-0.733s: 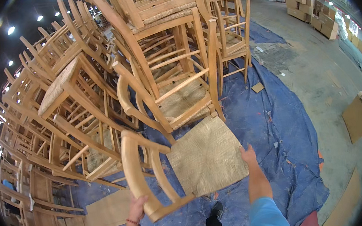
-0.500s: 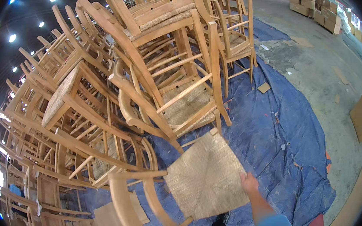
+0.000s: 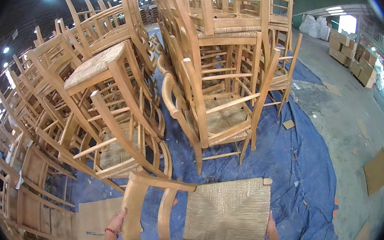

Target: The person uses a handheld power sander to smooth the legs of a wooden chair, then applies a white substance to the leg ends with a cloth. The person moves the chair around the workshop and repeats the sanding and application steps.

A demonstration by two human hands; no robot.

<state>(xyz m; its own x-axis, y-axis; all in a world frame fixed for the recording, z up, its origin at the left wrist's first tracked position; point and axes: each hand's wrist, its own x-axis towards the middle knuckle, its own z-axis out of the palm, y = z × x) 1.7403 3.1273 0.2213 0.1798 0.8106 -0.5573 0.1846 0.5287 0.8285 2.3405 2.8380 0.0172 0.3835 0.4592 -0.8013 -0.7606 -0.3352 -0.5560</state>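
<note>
Blue tarp (image 3: 294, 170) beneath held chair (image 3: 210, 215)

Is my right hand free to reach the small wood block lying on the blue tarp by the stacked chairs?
Probably not as things stand. The right hand grips the woven seat edge of the chair, as the left hand holds its back. The wood block lies far ahead on the tarp.

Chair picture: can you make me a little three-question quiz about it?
1. True or false: the left hand holds the backrest of the wooden chair.
2. What colour is the tarp on the floor? A red, B blue, C green.
3. What touches the chair's woven seat edge on the right side?

Key: 1 true. 2 B. 3 the right hand.
</note>
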